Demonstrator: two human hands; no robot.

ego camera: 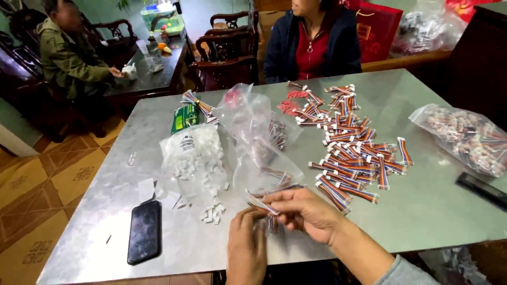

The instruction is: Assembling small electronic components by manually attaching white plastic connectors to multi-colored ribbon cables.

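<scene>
at the near edge of the grey tabletop (433,211) both hands met over a small bundle of wires (272,208). the right hand (303,211) was closed around one end of the short wire piece, fingers pinched narrow, while the left hand (247,240) sat just beside it with its fingertips curled in on the other end; how firm that left grip was could not be told, since the fingers hid the contact.

just to the left lay a scatter of small white connector housings (211,214) spilling from a clear bag (193,158). a black phone (144,231) lay further left, near the edge. to the right and farther off, a spread of striped wire harnesses (348,153) covered the middle of the tabletop, and another filled bag (467,137) lay at the far right.

the risks looked modest but real. the loose white pieces sat close to the left wrist, so a sweep of the forearm could likely push them off the near edge. the thin wires could slip from a pinch that small. a crumpled clear bag (253,126) stood just beyond the hands and might catch a finger.
</scene>
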